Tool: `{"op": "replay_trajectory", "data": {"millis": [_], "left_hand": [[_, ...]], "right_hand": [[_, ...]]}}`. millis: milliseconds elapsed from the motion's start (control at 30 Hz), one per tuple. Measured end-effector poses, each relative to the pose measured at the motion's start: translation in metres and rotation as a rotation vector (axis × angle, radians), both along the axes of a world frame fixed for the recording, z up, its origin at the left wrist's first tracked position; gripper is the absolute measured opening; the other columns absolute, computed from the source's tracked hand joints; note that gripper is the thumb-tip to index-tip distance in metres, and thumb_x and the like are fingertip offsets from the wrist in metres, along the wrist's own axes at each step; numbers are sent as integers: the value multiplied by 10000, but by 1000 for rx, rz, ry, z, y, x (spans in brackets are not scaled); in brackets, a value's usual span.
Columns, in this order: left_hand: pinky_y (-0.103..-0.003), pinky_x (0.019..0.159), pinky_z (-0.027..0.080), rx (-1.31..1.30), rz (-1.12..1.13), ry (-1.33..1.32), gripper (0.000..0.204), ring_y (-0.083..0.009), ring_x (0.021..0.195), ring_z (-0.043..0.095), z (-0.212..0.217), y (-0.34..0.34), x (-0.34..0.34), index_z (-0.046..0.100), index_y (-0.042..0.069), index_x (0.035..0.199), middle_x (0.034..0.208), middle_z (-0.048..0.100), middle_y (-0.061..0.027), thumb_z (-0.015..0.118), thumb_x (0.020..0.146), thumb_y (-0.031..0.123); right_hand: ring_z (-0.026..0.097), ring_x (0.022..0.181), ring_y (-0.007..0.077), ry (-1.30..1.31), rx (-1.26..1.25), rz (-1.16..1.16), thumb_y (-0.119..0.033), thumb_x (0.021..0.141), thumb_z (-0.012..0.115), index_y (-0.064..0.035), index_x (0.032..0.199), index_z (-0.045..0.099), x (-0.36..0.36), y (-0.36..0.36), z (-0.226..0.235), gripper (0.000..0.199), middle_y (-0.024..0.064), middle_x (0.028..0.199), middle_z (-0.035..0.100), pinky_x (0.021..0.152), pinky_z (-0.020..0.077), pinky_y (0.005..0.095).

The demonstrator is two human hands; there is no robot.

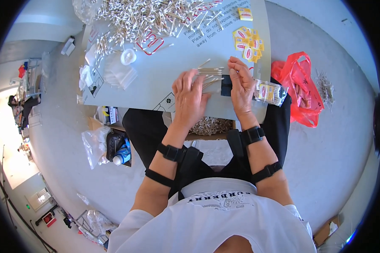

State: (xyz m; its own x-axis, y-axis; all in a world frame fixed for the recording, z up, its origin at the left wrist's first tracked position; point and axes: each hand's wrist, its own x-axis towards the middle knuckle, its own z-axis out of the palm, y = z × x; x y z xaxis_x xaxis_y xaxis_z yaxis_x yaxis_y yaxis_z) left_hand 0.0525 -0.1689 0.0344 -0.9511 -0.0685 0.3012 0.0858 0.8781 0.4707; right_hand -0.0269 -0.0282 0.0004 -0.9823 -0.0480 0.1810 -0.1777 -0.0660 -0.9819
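Observation:
Cotton swabs (210, 71) lie in a small, roughly parallel group between my hands, a few of them slanting out of line. My left hand (187, 95) curls over the left ends of these swabs, with some sticking out between its fingers and thumb. On the other side, my right hand (241, 86) has its fingers stretched out and holds nothing that I can see. A dark square (226, 85) on the table sits just left of my right palm. Against that hand's outer side lies a clear packet of cotton swabs (270, 92) with a yellow card inside.
A large heap of loose swabs (143, 21) covers the table's far left. Small yellow cards (248, 44) lie at far right. Clear bags (120, 75) and a round white container (128, 56) are at left. A red plastic bag (299, 88) stands beyond the right edge; a swab-filled box (211, 126) sits below the table.

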Motion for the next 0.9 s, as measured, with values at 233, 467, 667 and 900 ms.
{"op": "replay_trajectory", "data": {"millis": [233,467,667,900], "left_hand": [[-511,1125,256,54,73,-21,688,-400,1370,322,-12,-10,-27,501,12,1315,1445,396,-178,790,714,180],[-517,1096,289,-46,44,17,457,-338,1321,420,-27,-18,-26,589,21,1216,1355,518,-132,708,787,123],[-446,868,402,3,69,-69,64,-293,1012,523,-9,-27,-61,647,89,846,963,583,-53,653,790,58],[-409,837,421,-105,-136,-94,66,-283,967,522,-6,-38,-98,637,94,785,879,579,-50,661,762,37]], "right_hand": [[594,1078,286,86,320,76,45,801,658,21,998,638,2,-2,13,199,137,1164,606,914,485,317],[586,978,335,354,655,148,41,710,680,-11,947,651,8,8,14,244,134,1094,600,829,511,416],[595,957,330,397,640,96,32,740,672,-8,898,633,8,10,5,167,121,1074,611,812,514,398],[589,949,327,427,662,119,29,755,643,-14,862,586,5,9,3,128,115,1064,605,807,507,403]]}}
